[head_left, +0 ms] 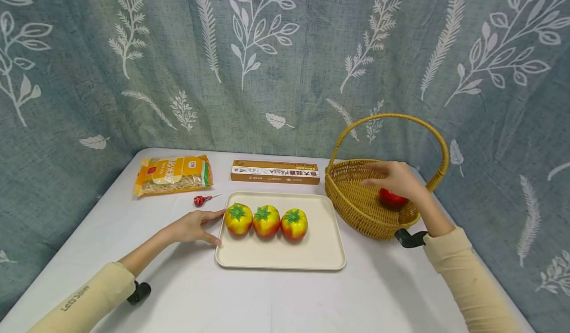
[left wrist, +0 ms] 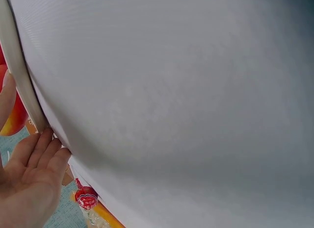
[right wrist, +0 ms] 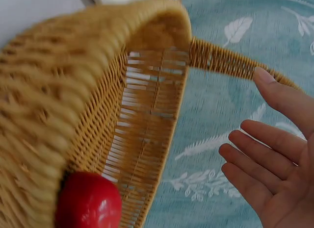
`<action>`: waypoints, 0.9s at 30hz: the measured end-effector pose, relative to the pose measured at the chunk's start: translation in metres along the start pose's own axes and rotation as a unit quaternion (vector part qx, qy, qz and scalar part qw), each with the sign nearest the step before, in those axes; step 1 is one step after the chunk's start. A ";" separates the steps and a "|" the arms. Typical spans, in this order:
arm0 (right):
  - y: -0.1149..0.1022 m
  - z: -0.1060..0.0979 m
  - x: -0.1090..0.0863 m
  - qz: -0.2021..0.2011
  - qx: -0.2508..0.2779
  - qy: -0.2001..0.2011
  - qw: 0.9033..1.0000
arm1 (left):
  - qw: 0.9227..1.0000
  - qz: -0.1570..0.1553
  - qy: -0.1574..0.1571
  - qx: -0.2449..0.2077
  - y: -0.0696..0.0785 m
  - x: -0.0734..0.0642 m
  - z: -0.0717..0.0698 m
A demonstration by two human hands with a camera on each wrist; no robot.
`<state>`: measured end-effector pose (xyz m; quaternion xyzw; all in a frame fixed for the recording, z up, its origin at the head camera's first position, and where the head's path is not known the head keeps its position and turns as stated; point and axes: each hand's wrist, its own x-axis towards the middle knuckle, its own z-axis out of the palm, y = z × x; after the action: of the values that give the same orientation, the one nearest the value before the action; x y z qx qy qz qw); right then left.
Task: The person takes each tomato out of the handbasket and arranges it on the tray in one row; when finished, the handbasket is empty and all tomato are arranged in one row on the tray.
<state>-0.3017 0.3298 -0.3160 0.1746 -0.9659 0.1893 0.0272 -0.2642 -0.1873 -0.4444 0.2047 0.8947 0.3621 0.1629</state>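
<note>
On a cream tray [head_left: 280, 256] stand three yellow-and-red tomato-like fruits [head_left: 266, 222] with green leafy tops, lined up in its left half. My left hand [head_left: 190, 228] is at the tray's left edge, fingers extended and thumb spread. In the left wrist view the fingertips [left wrist: 63, 153] meet the tray rim [left wrist: 22, 66], and the thumb lies along its upper side. My right hand [head_left: 394, 178] hovers over a wicker basket [head_left: 356, 219], fingers loosely extended and holding nothing. A shiny red fruit [right wrist: 89, 201] lies inside the basket; the hand partly covers it in the head view.
The basket's tall arched handle [head_left: 392, 116] rises around the right hand. Behind the tray lies a brown-and-white pasta box [head_left: 275, 171]. An orange noodle packet [head_left: 173, 174] and a red-wrapped lollipop [head_left: 201, 201] are at the back left. A patterned curtain [head_left: 276, 75] surrounds the white table [head_left: 249, 298].
</note>
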 end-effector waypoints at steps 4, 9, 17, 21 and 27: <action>0.005 -0.008 0.004 0.026 0.006 0.001 1.000 | 1.000 0.000 0.001 0.001 0.000 0.000 0.000; 0.015 -0.012 0.010 0.044 0.014 -0.006 0.999 | 1.000 -0.001 0.001 0.002 0.000 0.000 0.000; 0.036 -0.015 0.019 0.112 0.020 -0.044 0.993 | 1.000 0.002 -0.001 0.001 0.000 0.000 0.000; 0.044 -0.013 0.022 0.137 0.014 -0.047 0.989 | 1.000 0.005 0.001 0.001 0.001 -0.001 0.000; 0.062 -0.003 0.025 0.177 0.020 -0.037 0.983 | 1.000 0.005 0.001 -0.002 0.002 -0.001 0.000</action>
<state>-0.3471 0.3765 -0.3324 0.0080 -0.9778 0.2043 -0.0457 -0.2631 -0.1864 -0.4431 0.2089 0.8931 0.3647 0.1603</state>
